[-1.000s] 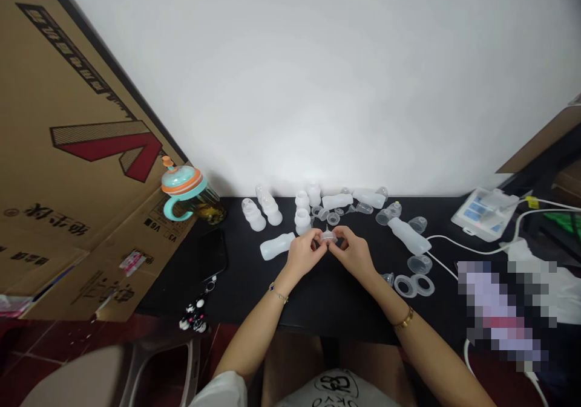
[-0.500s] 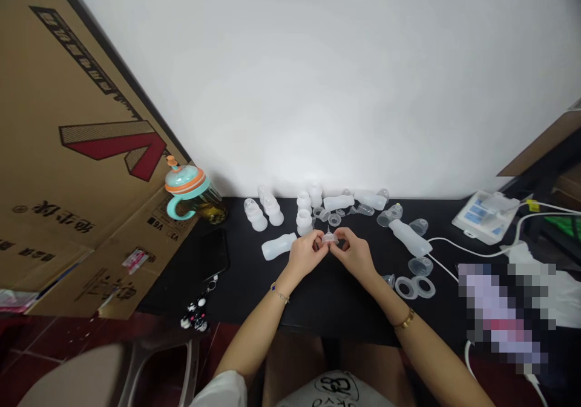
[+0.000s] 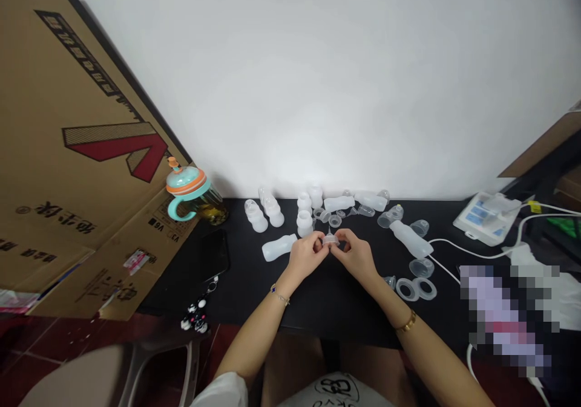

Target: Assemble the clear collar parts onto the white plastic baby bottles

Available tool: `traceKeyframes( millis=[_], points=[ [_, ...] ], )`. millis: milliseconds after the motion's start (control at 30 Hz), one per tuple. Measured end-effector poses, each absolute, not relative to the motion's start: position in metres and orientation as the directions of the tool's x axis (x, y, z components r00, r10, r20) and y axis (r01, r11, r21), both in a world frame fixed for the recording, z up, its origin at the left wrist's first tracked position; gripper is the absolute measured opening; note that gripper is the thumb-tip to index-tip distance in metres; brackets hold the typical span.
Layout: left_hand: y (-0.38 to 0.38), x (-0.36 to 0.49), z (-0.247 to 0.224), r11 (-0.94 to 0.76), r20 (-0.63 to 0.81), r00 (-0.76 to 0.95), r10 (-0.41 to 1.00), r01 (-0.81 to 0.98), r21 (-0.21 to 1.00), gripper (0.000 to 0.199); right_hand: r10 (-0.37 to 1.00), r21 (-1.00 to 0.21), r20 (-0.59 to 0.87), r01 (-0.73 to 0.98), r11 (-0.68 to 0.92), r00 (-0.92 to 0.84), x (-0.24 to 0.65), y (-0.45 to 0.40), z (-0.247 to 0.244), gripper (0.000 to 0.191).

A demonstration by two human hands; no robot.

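Observation:
Between my two hands is a clear bottle nipple in a ring collar (image 3: 330, 237), its tip pointing up. My left hand (image 3: 309, 254) pinches its left side with thumb and fingers. On the opposite side my right hand (image 3: 353, 253) grips it the same way. A white baby bottle (image 3: 279, 247) lies on its side left of my left hand. Just behind my hands stand open white bottles (image 3: 304, 222), with a loose ring collar (image 3: 334, 220) beside them. Further left are capped bottles (image 3: 274, 211) standing upright.
The black table (image 3: 254, 298) also bears a lying bottle (image 3: 411, 239), clear caps (image 3: 421, 267) and rings (image 3: 425, 288) on the right. A plastic case (image 3: 485, 218) and white cable (image 3: 467, 253) lie beyond. At left are a drink jug (image 3: 195, 195), a phone (image 3: 214, 254) and a cardboard box (image 3: 104, 225).
Both hands keep hold of the nipple and collar in nearly the same place. The whole view has shifted very slightly; nothing on the table has visibly moved.

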State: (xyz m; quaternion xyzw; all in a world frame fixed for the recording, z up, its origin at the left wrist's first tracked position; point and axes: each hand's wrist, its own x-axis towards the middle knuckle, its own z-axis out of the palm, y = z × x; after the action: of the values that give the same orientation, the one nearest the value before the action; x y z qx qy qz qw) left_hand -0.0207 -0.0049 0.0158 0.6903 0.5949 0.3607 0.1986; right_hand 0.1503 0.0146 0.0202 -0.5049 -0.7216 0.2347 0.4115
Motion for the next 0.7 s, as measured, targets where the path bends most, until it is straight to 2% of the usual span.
traceKeyframes(
  millis=[700],
  points=[
    [-0.0040, -0.0205, 0.0150, -0.206, 0.266, 0.022, 0.964, 0.695, 0.689, 0.013, 0.913, -0.751, 0.375, 0.524, 0.402, -0.164, 0.1505, 0.0147, 0.0208, 0.019]
  ],
)
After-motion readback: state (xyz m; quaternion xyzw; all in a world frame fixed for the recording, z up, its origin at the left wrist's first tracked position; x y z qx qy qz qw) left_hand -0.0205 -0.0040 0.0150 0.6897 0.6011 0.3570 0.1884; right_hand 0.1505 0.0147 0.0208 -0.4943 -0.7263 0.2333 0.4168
